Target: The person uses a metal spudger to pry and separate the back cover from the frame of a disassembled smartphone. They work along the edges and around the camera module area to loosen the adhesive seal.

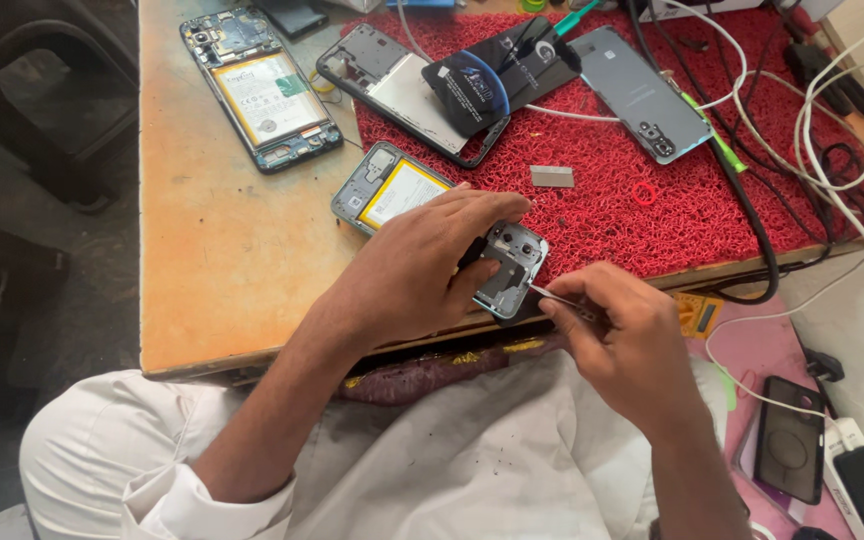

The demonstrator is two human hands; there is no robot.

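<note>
An opened phone (392,190) with a yellow battery lies across the edge of the red mat (632,190). My left hand (422,265) presses down on its lower part, fingers wrapped over the grey inner frame (512,262). My right hand (617,335) pinches thin metal tweezers (552,297), whose tip touches the frame's near corner. Both hands work at the table's front edge, above my lap.
On the wooden table (212,260) lie another opened phone (260,88), a phone frame (402,90), a dark pouch (497,75) and a grey back cover (642,95). Cables (802,120) tangle at the right. A dark phone (790,440) rests lower right.
</note>
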